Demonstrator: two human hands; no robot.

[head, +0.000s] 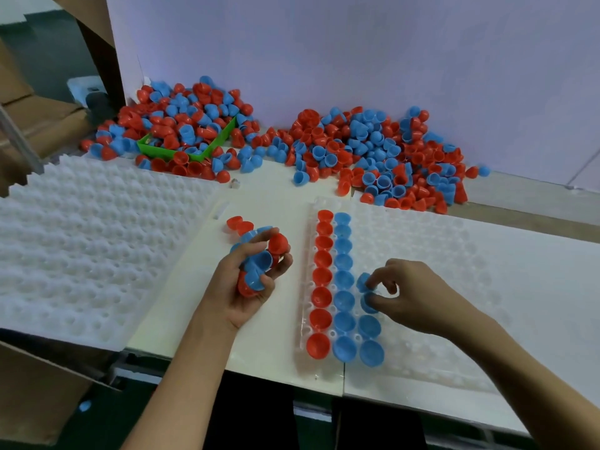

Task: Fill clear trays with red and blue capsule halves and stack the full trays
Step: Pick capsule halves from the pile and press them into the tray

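Bare table (269,190) is lying open between the stack of white trays (81,241) on the left and the clear tray (454,287) on the right, though the left hand (246,280), gripping a bunch of capsule halves (259,261), is occupying part of it. Heaps of loose halves (373,151) and a green bin (194,151) are blocking the far edge against the wall (357,43).

You're working with smooth, slightly glossy red and blue plastic capsule halves (324,151). The clear dimpled plastic tray (422,254) in front of you is thin and shiny, catching soft highlights. The stack of white dimpled trays (81,238) looks translucent and duller, probably the same plastic. The green plastic bin (181,154) is smooth. The cream table top (259,196) is matt; the brown cardboard (32,384) is rough.
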